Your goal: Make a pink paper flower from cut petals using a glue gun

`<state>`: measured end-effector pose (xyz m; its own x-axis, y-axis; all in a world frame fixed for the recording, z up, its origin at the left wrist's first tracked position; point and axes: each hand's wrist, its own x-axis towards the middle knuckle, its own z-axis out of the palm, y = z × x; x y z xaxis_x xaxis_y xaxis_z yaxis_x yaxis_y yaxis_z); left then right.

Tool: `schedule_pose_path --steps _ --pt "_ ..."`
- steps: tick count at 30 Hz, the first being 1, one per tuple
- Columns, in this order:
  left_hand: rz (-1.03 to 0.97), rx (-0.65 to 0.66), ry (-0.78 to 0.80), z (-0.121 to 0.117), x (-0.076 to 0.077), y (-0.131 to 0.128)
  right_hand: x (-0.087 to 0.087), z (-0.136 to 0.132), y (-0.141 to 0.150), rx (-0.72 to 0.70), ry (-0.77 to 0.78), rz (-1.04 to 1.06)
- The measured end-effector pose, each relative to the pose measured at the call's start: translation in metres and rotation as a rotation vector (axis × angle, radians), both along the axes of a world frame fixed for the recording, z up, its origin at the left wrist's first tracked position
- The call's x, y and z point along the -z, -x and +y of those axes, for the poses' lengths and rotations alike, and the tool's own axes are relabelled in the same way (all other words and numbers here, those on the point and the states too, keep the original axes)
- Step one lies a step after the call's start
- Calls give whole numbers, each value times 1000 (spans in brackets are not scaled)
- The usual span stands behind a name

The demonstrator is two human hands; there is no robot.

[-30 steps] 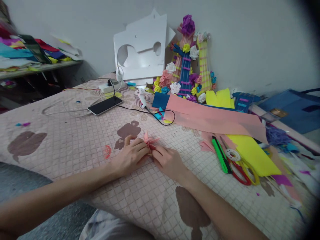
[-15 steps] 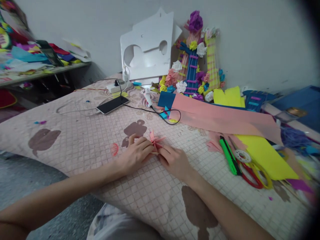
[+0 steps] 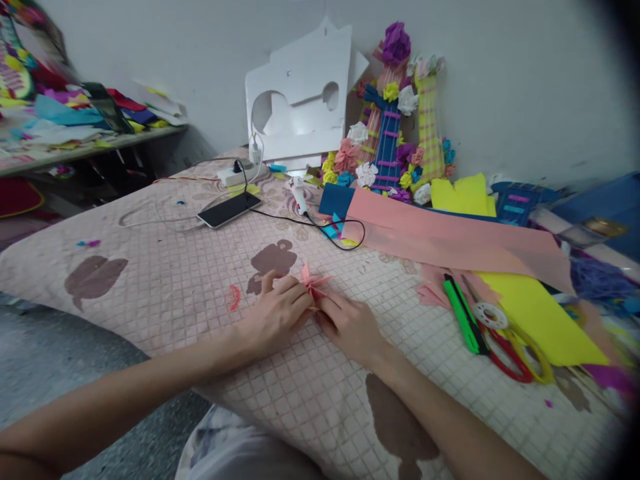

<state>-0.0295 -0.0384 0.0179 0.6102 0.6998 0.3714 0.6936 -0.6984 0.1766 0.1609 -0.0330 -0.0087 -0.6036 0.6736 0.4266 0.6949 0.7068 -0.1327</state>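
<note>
Between my two hands, low over the table cover, is a small folded pink paper flower with pointed petals sticking up and away from me. My left hand is closed, its fingers pinching the flower's base from the left. From the right, my right hand pinches the same base, fingertips meeting those of the left. The lower part of the flower is hidden behind my fingers. A small coral-red plastic piece lies left of my left hand.
A green box cutter, red-and-yellow scissors and yellow paper lie right. Behind are pink sheets, a hot glue gun with a looping cord, a phone, a power strip and paper-flowered guitars.
The view has shifted slightly, so the surroundings sit a little further right. Both hands keep their pinch on the flower, with barely any movement.
</note>
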Motion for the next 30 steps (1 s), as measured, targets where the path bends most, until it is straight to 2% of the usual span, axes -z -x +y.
schedule_pose_path --steps 6,20,30 --pt "-28 -32 2 -1 6 0 0 -1 1 1 -14 -11" --pt "-107 -41 104 -2 5 1 -6 -2 1 -50 -59 -15" --pt "-138 -122 127 -5 5 1 -4 -4 2 -69 -60 7"
